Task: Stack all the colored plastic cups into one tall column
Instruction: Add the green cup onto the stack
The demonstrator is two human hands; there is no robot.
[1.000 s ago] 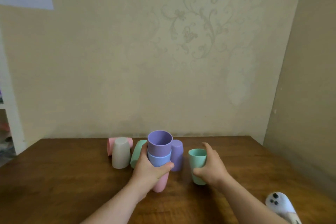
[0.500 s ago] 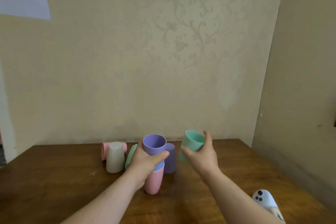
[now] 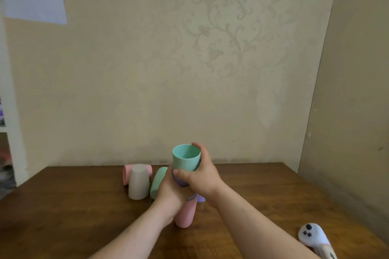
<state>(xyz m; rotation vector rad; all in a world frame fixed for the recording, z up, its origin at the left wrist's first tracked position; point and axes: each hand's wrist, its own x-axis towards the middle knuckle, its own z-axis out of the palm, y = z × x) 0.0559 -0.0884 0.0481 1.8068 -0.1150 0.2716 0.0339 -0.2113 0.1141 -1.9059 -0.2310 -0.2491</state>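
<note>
Cup stack (image 3: 183, 214): upright on table (image 3: 63, 206), pink cup at base | teal cup (image 3: 186, 157): on top, mouth up | right hand (image 3: 202, 174): closed around teal cup | left hand (image 3: 168, 193): closed around stack's middle | beige cup (image 3: 139, 182): upside down, left of stack.

Teal cup (image 3: 186, 159) upright atop purple-and-pink stack (image 3: 185, 214); beige cup (image 3: 139, 182) inverted, green cup (image 3: 158, 182) and pink cup (image 3: 126, 174) toppled

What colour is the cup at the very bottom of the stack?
Pink. The pink plastic cup at the bottom shows best in the head view, below both hands.
</note>
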